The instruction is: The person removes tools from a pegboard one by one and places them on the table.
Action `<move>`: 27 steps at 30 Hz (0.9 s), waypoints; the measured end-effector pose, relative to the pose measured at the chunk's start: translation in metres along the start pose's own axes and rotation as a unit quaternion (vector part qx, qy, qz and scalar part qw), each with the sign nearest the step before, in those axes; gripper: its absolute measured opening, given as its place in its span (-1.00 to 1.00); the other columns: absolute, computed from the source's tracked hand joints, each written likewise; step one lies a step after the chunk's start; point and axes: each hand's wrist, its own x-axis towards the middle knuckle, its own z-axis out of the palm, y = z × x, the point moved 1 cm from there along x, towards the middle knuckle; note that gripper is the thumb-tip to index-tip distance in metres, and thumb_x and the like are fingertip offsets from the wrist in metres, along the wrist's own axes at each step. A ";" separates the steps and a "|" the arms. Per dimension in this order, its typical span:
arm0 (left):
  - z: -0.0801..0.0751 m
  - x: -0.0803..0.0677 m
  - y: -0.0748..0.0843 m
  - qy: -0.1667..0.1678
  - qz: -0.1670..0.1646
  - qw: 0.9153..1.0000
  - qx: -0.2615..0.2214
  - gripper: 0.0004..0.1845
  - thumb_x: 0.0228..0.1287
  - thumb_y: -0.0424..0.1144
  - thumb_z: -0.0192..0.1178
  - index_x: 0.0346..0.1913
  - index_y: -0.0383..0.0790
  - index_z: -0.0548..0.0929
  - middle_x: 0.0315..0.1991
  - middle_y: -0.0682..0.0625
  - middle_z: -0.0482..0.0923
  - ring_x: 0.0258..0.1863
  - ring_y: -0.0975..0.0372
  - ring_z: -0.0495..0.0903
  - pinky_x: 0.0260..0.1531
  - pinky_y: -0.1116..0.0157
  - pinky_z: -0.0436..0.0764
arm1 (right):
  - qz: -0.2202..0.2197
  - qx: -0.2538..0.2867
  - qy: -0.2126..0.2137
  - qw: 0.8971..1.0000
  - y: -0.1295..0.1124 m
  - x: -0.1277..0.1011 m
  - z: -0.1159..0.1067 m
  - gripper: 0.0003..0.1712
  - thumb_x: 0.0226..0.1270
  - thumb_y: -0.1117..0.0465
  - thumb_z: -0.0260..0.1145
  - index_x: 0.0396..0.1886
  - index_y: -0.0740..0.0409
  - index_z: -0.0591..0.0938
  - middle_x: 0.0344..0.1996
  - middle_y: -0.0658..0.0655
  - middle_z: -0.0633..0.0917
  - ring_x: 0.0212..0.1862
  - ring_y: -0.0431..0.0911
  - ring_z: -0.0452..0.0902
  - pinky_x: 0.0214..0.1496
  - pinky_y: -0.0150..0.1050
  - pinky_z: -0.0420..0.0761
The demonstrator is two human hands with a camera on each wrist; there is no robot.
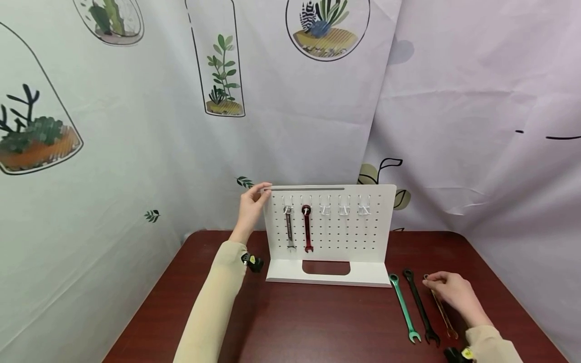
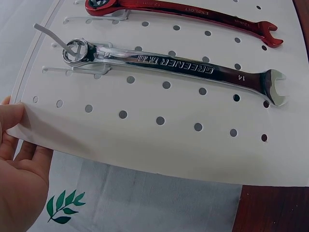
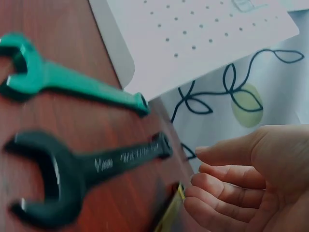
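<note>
My left hand (image 1: 252, 206) holds the top left corner of a white pegboard (image 1: 345, 237), thumb on the front and fingers behind. On the board's hooks hang a silver combination wrench (image 2: 159, 63) and a red combination wrench (image 2: 193, 10), each by its ring end. At the right, my right hand (image 1: 456, 295) is over the upper end of a gold wrench (image 1: 447, 322) on the table. In the right wrist view its fingers are loosely bent, fingertips right by the gold wrench's end. Left of it lie a black wrench (image 1: 419, 307) and a green wrench (image 1: 403, 308).
Three clear hooks (image 1: 344, 209) without wrenches stand in the row right of the red wrench. The board's base (image 1: 286, 272) has a cutout and rests on the dark red table (image 1: 317, 322). A printed cloth (image 1: 295, 141) hangs behind.
</note>
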 end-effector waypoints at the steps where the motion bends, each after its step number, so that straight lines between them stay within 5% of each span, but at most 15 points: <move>1: 0.000 0.000 0.000 0.001 0.000 1.000 0.000 -0.69 0.49 -0.38 0.16 0.18 -0.45 0.62 -0.05 -0.37 0.61 -0.20 -0.17 0.51 -0.28 0.24 0.45 | -0.005 0.002 0.003 1.000 -0.003 0.001 0.001 -0.52 0.44 0.08 0.31 0.00 0.49 0.63 -0.40 0.09 0.72 -0.40 -0.09 0.59 -0.38 -0.18 0.58; 10: 0.000 -0.001 0.000 -0.002 -0.002 1.000 -0.004 -0.69 0.49 -0.39 0.15 0.19 -0.45 0.61 -0.04 -0.41 0.59 -0.16 -0.25 0.50 -0.18 -0.04 0.45 | -0.035 0.034 0.017 0.999 -0.026 0.007 0.015 -0.57 0.40 0.11 0.37 -0.01 0.44 0.66 -0.31 0.21 0.77 -0.33 0.00 0.72 -0.31 -0.19 0.67; 18: 0.001 -0.002 0.001 -0.004 0.004 1.000 -0.006 -0.70 0.48 -0.41 0.16 0.17 -0.46 0.61 -0.05 -0.42 0.60 -0.18 -0.23 0.49 -0.27 0.22 0.44 | -0.058 0.036 0.033 0.997 -0.042 0.013 0.028 -0.64 0.37 0.14 0.40 -0.06 0.39 0.70 -0.30 0.20 0.76 -0.31 0.00 0.70 -0.33 -0.26 0.64; 27: 0.001 0.011 -0.035 0.016 0.008 1.000 -0.011 -0.72 0.48 -0.25 0.22 0.13 -0.26 0.69 -0.02 -0.25 0.65 -0.19 0.01 0.56 -0.25 0.24 0.46 | -0.072 0.049 0.025 0.996 -0.064 0.021 0.042 -0.66 0.37 0.14 0.40 -0.07 0.36 0.71 -0.31 0.20 0.77 -0.32 0.02 0.69 -0.31 -0.21 0.62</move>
